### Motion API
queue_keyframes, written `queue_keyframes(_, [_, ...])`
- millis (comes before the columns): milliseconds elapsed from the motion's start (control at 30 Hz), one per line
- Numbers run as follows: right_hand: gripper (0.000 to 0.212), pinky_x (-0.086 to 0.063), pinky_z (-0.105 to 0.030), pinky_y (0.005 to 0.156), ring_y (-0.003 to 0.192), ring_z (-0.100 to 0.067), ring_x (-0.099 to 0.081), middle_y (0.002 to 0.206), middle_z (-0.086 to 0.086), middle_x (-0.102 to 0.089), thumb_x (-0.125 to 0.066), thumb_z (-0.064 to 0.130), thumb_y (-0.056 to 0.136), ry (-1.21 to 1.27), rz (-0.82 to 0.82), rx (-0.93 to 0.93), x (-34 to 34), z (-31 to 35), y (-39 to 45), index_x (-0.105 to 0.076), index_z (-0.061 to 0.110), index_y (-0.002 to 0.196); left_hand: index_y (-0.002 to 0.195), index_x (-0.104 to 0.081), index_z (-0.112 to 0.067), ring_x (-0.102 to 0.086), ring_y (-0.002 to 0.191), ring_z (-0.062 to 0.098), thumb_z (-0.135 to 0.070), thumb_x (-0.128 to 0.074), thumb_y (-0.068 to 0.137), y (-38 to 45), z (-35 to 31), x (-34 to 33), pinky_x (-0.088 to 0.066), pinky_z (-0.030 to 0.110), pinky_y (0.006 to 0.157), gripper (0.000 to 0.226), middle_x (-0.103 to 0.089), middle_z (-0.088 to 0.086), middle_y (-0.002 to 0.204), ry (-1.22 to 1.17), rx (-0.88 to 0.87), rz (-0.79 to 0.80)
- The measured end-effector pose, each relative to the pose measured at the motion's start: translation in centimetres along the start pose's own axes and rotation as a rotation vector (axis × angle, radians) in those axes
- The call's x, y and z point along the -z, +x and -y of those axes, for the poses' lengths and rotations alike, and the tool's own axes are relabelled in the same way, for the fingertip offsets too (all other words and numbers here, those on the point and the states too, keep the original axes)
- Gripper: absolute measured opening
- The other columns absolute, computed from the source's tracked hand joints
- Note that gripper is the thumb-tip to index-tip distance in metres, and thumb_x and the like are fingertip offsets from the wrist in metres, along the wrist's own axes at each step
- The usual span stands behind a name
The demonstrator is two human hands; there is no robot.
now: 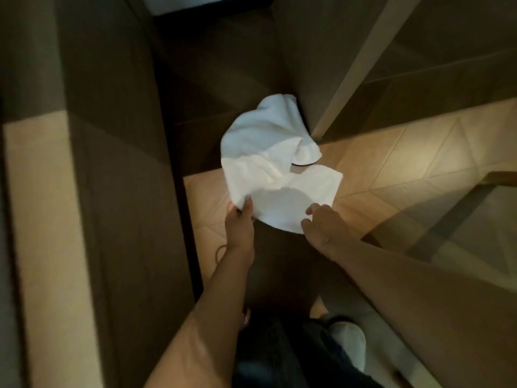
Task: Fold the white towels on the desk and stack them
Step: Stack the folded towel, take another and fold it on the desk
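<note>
A white towel (268,163) hangs crumpled in the air over the tiled floor, held out in front of me. My left hand (240,222) pinches its near left edge between thumb and fingers. My right hand (319,222) grips the near right edge, fingers curled into the cloth. The far part of the towel droops in loose folds, with a gap in the middle showing the floor. No desk top or other towels show in this view.
A dark wooden panel (112,191) stands tall on the left. A pale door frame (358,65) runs diagonally at the upper right. Beige floor tiles (405,163) lie lit under the towel. My foot in a light slipper (349,340) stands at the bottom.
</note>
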State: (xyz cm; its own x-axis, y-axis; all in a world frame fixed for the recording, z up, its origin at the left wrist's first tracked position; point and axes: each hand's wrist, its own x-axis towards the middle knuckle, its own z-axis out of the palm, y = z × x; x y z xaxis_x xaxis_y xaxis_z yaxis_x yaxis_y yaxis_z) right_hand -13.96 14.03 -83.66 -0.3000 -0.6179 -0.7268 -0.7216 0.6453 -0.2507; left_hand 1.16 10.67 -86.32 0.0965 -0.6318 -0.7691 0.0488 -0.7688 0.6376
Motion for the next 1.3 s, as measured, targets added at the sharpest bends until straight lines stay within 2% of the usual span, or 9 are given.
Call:
queue_keyframes(167, [0.034, -0.048, -0.033, 0.091, 0.107, -0.022, -0.059, 0.122, -0.005, -0.060, -0.046, 0.021, 0.097, 0.214, 0.061, 0.047, 4.3, 2.2, -8.7, -0.055, 0.016, 0.129, 0.126, -0.056, -0.020, -0.064, 0.114, 0.025, -0.032, -0.049, 0.102, -10.8, -8.2, 4.3, -0.055, 0.038, 0.092, 0.028, -0.066, 0.005, 0.125, 0.021, -0.150, 0.075])
queue_keyframes(267, [0.031, -0.045, -0.022, 0.072, 0.089, -0.005, -0.056, 0.117, 0.007, -0.059, -0.048, 0.026, 0.094, 0.256, 0.111, 0.111, 9.3, 3.9, -15.1, -0.056, 0.029, 0.123, 0.110, -0.060, -0.031, -0.065, 0.105, 0.024, -0.042, -0.054, 0.098, -18.8, -15.0, 5.9, -0.058, 0.037, 0.085, 0.018, -0.067, 0.001, 0.114, 0.163, -0.168, -0.014])
queue_keyframes(500, [0.021, -0.041, -0.009, 0.077, 0.104, -0.005, -0.057, 0.110, 0.013, -0.058, -0.058, 0.024, 0.094, 0.577, 0.131, 0.287, 22.8, 6.6, -34.2, -0.059, 0.028, 0.115, 0.106, -0.067, -0.023, -0.072, 0.093, 0.026, -0.040, -0.057, 0.097, -38.2, -30.1, 7.9, -0.060, 0.042, 0.081, 0.022, -0.073, 0.011, 0.099, 0.135, -0.096, 0.108])
queue_keyframes(733, [0.066, -0.046, -0.012, 0.082, 0.108, 0.010, -0.051, 0.126, 0.023, -0.044, -0.077, 0.037, 0.077, 0.966, 0.124, 0.244, 31.2, 8.9, -47.8, -0.044, 0.037, 0.134, 0.119, -0.062, -0.019, -0.072, 0.094, 0.023, -0.041, -0.060, 0.094, -53.8, -40.9, 11.2, -0.059, 0.034, 0.071, 0.033, -0.073, 0.009, 0.104, -0.061, -0.189, 0.232])
queue_keyframes(833, [0.040, -0.053, -0.012, 0.073, 0.096, 0.013, -0.061, 0.118, 0.016, -0.060, -0.074, 0.029, 0.082, 0.935, 0.134, 0.400, 33.5, 11.7, -51.3, -0.056, 0.039, 0.116, 0.128, -0.058, -0.011, -0.070, 0.101, 0.028, -0.039, -0.061, 0.094, -58.2, -43.8, 13.3, -0.057, 0.034, 0.073, 0.044, -0.069, 0.016, 0.112, -0.113, -0.225, 0.302])
queue_keyframes(967, [0.016, -0.056, -0.047, 0.085, 0.092, -0.021, -0.069, 0.097, -0.006, -0.072, -0.063, 0.028, 0.092, 0.735, 0.014, 0.541, 36.7, 14.8, -55.5, -0.069, 0.018, 0.103, 0.119, -0.062, -0.008, -0.072, 0.094, 0.022, -0.038, -0.058, 0.097, -61.4, -47.2, 16.5, -0.057, 0.030, 0.068, 0.038, -0.072, 0.012, 0.102, -0.169, -0.309, 0.231])
queue_keyframes(1100, [0.020, -0.058, -0.032, 0.065, 0.079, -0.018, -0.070, 0.085, -0.001, -0.072, -0.063, 0.044, 0.088, 0.791, -0.101, 0.635, 40.5, 17.9, -59.4, -0.071, 0.026, 0.090, 0.126, -0.062, -0.006, -0.067, 0.102, 0.015, -0.026, -0.052, 0.102, -62.2, -49.5, 19.7, -0.051, 0.028, 0.085, 0.033, -0.071, 0.006, 0.113, -0.297, -0.391, 0.065])
queue_keyframes(1200, [0.010, -0.058, -0.025, 0.063, 0.080, -0.009, -0.069, 0.088, 0.005, -0.073, -0.066, 0.039, 0.089, 0.911, -0.140, 0.675, 43.5, 21.9, -61.3, -0.073, 0.031, 0.091, 0.140, -0.049, -0.013, -0.056, 0.116, 0.013, -0.028, -0.058, 0.098, -62.9, -49.4, 20.3, -0.041, 0.028, 0.094, 0.045, -0.060, -0.001, 0.127, -0.060, -0.432, -0.085])
queue_keyframes(1300, [0.018, -0.053, -0.024, 0.061, 0.079, -0.015, -0.069, 0.086, -0.003, -0.075, -0.069, 0.034, 0.088, 1.019, -0.084, 0.586, 45.2, 25.5, -62.6, -0.075, 0.017, 0.089, 0.130, -0.057, -0.024, -0.059, 0.112, 0.001, -0.028, -0.063, 0.095, -65.1, -48.8, 19.3, -0.045, 0.014, 0.086, 0.036, -0.062, -0.011, 0.125, 0.035, -0.613, -0.014])
